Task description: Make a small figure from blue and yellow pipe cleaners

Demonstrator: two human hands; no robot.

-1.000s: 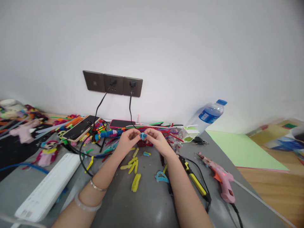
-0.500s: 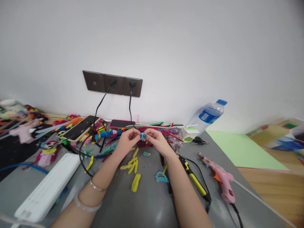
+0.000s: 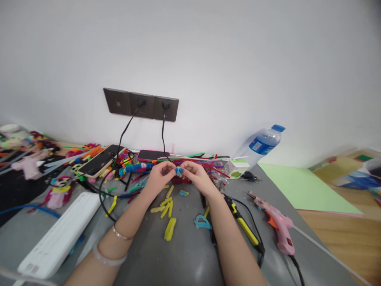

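Note:
Between the fingertips of both hands is a small blue fuzzy piece [image 3: 179, 171], likely bent pipe cleaner, raised over the grey table [image 3: 143, 254]. My left hand [image 3: 160, 177] pinches it from the left, and my right hand [image 3: 196, 176] grips its other side. Below them lie several short yellow fuzzy strips [image 3: 166, 207], with a thicker folded yellow piece [image 3: 170, 229] nearest me. A small blue-and-yellow piece [image 3: 183, 193] rests just under my right hand. Beside my right forearm is a light-blue looped piece [image 3: 203, 221].
A pink glue gun [image 3: 279, 224] and a yellow-black tool [image 3: 245, 228] lie at right. A water bottle [image 3: 264, 143] leans against the wall. At left are a white power strip [image 3: 61, 234], a phone [image 3: 102, 161] and a small doll [image 3: 59, 192]. Pipe cleaners [image 3: 205, 162] crowd the back.

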